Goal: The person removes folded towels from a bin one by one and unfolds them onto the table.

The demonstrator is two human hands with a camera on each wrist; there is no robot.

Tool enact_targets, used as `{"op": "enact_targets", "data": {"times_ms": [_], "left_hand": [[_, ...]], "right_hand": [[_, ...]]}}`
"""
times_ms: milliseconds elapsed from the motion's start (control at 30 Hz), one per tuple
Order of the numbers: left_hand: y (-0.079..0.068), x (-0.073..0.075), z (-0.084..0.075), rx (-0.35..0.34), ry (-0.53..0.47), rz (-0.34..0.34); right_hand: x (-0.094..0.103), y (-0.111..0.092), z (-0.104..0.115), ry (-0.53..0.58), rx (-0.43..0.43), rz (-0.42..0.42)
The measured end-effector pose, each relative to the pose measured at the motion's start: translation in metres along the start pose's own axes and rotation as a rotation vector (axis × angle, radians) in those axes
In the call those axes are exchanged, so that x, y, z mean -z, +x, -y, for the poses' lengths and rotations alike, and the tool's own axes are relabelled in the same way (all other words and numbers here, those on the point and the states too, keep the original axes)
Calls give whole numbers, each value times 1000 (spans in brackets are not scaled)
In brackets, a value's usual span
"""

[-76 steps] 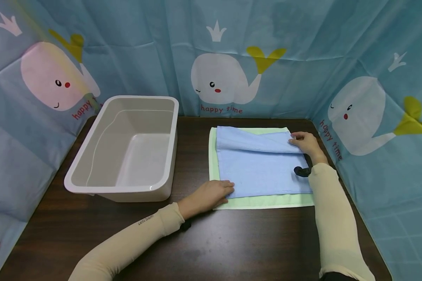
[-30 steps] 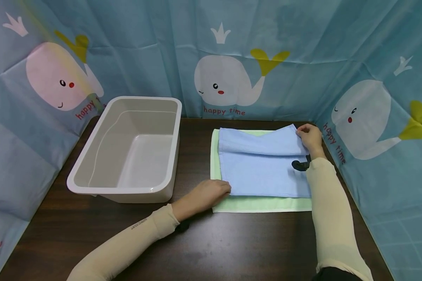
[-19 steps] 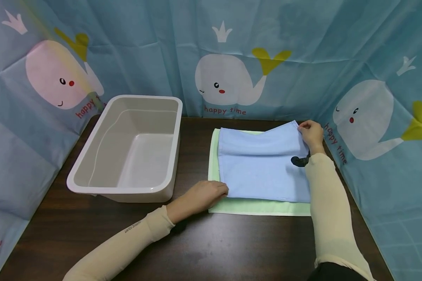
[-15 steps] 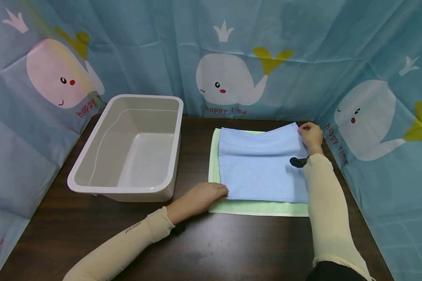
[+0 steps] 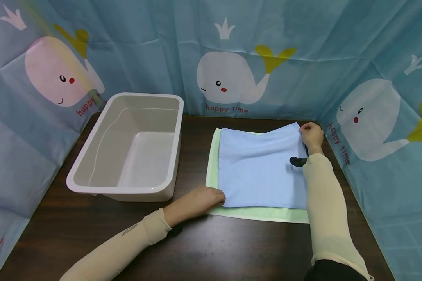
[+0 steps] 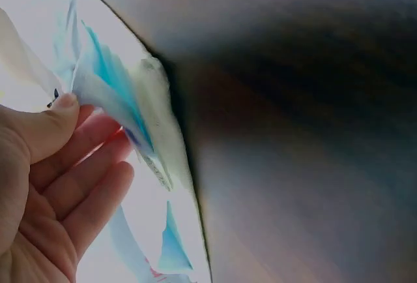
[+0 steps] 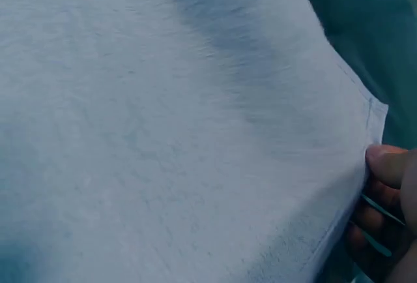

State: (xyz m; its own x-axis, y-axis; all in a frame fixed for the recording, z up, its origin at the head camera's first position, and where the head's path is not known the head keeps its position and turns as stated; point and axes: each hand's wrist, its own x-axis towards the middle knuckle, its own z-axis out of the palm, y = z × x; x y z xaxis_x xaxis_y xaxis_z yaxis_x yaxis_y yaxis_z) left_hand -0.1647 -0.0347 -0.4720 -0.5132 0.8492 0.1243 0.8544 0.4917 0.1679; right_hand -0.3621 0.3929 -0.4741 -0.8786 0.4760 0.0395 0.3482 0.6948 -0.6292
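Observation:
A light blue cloth [image 5: 260, 175] is spread over a pale green cloth [image 5: 260, 214], whose border shows along the left and near sides. My left hand [image 5: 203, 200] pinches the blue cloth's near left corner; in the left wrist view the thumb [image 6: 57, 119] presses the fabric against the fingers. At the far right corner, my right hand [image 5: 312, 136] pinches the blue cloth's edge between thumb and fingers. That corner looks raised, and a soft wrinkle crosses the far part of the cloth. The right forearm hides the cloths' right edges.
A deep off-white plastic basin [image 5: 124, 190] stands on the left of the dark wooden table [image 5: 232, 253], with nothing visible inside. Behind and on both sides hangs a blue curtain [image 5: 154, 70] printed with whales.
My right hand has moved away from me, drawing the blue cloth's folded far part out flatter. The left hand and both cloths' near edges have shifted slightly toward me.

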Motion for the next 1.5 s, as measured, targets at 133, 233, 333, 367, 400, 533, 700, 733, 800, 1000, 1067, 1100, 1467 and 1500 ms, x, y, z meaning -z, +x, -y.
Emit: {"op": "enact_targets", "data": {"times_ms": [133, 233, 333, 367, 400, 533, 700, 733, 800, 1000, 1067, 1100, 1467, 1500], "left_hand": [[-2, 1, -1, -16, 23, 36], [-2, 1, -2, -17, 21, 47], [-2, 0, -2, -20, 21, 48], [-2, 0, -2, -21, 21, 47], [-2, 0, -2, -24, 23, 45], [-3, 0, -2, -34, 26, 36], [-3, -1, -1, -38, 18, 34], [-4, -1, -1, -36, 13, 36], [-4, -2, -2, -31, 5, 42], [-4, -1, -2, -21, 2, 44], [-5, -1, -2, -19, 4, 46], [-5, 0, -1, -19, 4, 47], [-8, -3, 4, -48, -65, 34], [-8, -3, 5, -50, -71, 32]], "right_hand": [[0, -4, 0, -6, -15, 25], [-2, -6, -2, -33, -21, 53], [-3, -7, -3, -58, -18, 65], [-3, -7, -3, -67, -14, 65], [-3, -7, -3, -76, -12, 65], [-5, -7, -2, -110, -2, 72], [-5, -8, 0, -131, -17, 83], [-5, -8, 1, -131, -17, 80], [-5, -8, 3, -145, 10, 57], [-10, -11, 32, -198, 254, 26], [-14, -14, 48, -183, 326, 119], [-17, -16, 57, -172, 354, 187], [-76, -43, 138, -102, 495, 704], [-81, -45, 142, -104, 501, 712]]}}
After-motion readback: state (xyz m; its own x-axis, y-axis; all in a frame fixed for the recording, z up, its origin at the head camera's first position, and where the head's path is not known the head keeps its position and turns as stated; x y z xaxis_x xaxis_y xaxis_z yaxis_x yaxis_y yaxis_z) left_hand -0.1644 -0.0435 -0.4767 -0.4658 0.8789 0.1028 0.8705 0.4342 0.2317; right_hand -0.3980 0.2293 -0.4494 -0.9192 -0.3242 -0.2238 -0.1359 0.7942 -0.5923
